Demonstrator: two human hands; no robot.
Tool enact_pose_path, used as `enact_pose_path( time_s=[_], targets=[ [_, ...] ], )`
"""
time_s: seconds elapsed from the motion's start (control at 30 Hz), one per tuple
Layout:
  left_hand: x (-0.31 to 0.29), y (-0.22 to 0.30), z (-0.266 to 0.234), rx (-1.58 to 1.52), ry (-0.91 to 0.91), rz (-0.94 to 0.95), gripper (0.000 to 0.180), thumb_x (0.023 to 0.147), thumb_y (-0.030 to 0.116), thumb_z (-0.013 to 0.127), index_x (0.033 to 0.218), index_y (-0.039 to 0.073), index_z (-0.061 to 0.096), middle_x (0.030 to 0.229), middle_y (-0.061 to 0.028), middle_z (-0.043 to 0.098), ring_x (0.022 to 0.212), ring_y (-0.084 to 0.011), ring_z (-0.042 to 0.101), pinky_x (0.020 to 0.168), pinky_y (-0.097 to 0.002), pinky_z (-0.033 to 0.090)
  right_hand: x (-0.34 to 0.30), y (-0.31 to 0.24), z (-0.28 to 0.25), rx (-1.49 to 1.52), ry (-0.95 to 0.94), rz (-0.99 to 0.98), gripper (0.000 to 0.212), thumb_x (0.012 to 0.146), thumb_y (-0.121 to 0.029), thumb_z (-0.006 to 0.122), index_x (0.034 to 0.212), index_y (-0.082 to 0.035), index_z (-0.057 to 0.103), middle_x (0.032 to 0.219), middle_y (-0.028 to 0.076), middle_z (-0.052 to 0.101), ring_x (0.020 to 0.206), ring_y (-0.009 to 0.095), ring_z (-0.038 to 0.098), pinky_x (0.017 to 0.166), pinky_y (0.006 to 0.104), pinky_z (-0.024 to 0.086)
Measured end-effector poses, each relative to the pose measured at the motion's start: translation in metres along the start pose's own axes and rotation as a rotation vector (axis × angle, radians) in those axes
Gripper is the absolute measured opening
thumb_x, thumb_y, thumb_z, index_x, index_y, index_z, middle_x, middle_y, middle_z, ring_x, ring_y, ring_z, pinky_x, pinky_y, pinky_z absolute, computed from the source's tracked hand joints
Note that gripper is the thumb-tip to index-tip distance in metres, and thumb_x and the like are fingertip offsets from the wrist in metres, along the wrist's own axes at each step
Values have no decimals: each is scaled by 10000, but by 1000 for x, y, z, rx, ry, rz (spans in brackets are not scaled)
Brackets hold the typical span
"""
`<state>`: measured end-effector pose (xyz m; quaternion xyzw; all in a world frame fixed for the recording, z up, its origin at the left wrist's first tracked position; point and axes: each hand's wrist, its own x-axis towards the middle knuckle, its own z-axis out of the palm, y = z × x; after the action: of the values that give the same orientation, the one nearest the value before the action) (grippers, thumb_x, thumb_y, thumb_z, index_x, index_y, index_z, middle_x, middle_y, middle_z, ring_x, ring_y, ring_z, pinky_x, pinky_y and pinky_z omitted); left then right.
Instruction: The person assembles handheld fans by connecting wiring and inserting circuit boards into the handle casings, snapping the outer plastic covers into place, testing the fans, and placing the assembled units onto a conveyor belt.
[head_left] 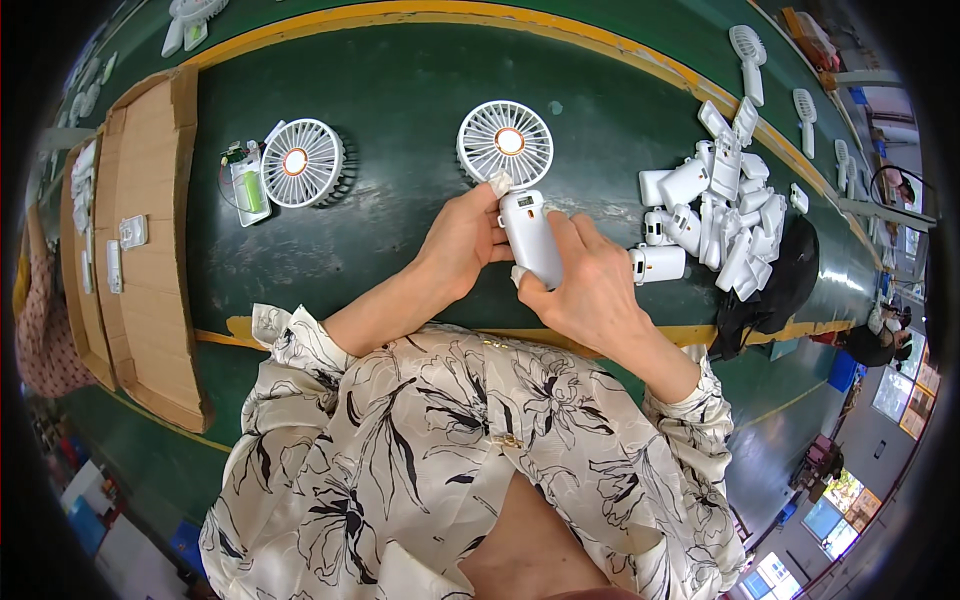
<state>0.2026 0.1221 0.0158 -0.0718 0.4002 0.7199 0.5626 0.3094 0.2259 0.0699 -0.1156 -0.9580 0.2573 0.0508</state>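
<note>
A white handheld fan lies in front of me, its round grille head [507,143] pointing away and its white handle [531,236] toward me. Near the neck, my left hand [463,236] pinches the fan with covered fingertips. My right hand [590,268] wraps round the handle from the right, thumb on the near end. A small dark window shows at the top of the handle. To the left lies a second white fan head [303,162], beside an opened handle with a green battery [250,191] and a small circuit board.
A pile of white handle shells [725,200] covers the right of the green table [400,90], with a black bag [795,275] beside it. On the left, a cardboard tray [150,300] holds a few white parts. More white fans [748,60] lie beyond the yellow edge.
</note>
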Motion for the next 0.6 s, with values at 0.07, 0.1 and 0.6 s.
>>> enact_pose_path(
  time_s=[0.07,0.1,0.6],
  targets=[
    [0,0,0,6,0,-2,396,875,372,397,1057,34,493,1014,-84,560,906,-190,555,800,-369,439,0,1,1,-10,-7,-5,477,581,-137,633,986,81,508,758,164,520,605,327,562,525,398,469],
    [0,0,0,12,0,-4,396,878,371,391,1059,34,492,1015,-85,560,907,-192,556,800,-368,439,0,2,2,-21,-13,-10,478,582,-140,635,986,81,508,759,162,520,604,327,563,525,400,471],
    [6,-4,3,130,124,13,203,824,129,553,965,-15,568,906,-82,601,772,-164,603,684,-302,506,0,2,16,-180,51,-68,404,595,-171,666,906,34,507,716,124,495,590,285,558,469,371,456]
  ],
)
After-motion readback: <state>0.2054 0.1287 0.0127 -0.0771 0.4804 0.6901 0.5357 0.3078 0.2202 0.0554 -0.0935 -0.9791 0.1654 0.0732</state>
